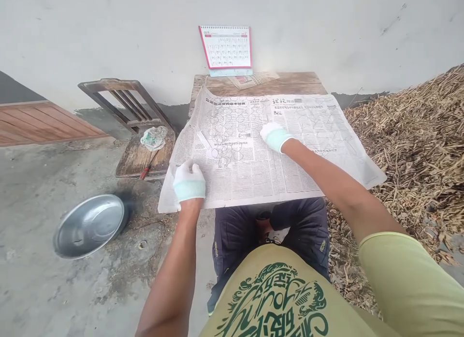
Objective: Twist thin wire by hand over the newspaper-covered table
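A large open newspaper [300, 148] covers a small wooden table [290, 83] in front of me. My left hand [188, 180], in a white glove, rests on the paper's near left part with its fingers curled down against the sheet. My right hand [273, 135], also gloved, lies on the middle of the paper with fingers bent, pressing on it. A small white strip-shaped thing [207, 144] lies on the paper between the hands; I cannot make out what it is.
A desk calendar [226, 49] leans on the wall at the table's back. A wooden chair [139, 134] at the left carries a crumpled bag [154, 137]. A metal basin [90, 225] lies on the concrete floor. Dry straw [416, 134] is piled at the right.
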Available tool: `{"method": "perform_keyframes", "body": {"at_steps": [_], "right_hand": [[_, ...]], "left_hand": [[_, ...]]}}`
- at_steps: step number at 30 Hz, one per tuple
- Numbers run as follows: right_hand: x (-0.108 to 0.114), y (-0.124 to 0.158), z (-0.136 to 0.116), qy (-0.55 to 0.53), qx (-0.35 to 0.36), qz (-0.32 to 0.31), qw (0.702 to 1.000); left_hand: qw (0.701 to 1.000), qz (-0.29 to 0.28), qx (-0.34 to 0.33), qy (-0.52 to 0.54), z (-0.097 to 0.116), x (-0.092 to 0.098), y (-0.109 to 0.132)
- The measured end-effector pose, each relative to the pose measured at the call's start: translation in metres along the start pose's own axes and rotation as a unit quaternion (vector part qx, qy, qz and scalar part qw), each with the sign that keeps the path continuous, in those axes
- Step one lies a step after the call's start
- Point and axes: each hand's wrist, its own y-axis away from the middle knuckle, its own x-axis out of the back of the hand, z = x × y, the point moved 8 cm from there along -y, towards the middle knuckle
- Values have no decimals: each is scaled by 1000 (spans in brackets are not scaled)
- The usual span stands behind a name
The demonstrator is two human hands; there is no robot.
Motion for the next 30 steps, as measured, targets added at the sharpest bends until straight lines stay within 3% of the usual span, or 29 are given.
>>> {"method": "perform_keyframes", "body": {"at_steps": [3, 7, 13, 17, 22, 30], "right_hand": [[2, 4, -1, 66, -8, -27, 997], [22, 27, -8, 107, -7, -15, 994], [68, 95, -11, 60, -70, 104, 990], [79, 143, -8, 13, -112, 154, 982], [75, 185, 8, -220, -195, 197, 935], [37, 205, 36, -433, -242, 184, 849]], "left_hand": [[1000, 0, -4, -8, 2, 0, 0], [1000, -1, -7, -12, 2, -1, -2], [1000, -19, -10, 4, 0, -6, -5], [999, -29, -20, 19, 20, -7, 3], [995, -59, -37, 68, 54, -20, 14], [969, -162, 8, 184, 74, -62, 30]]}}
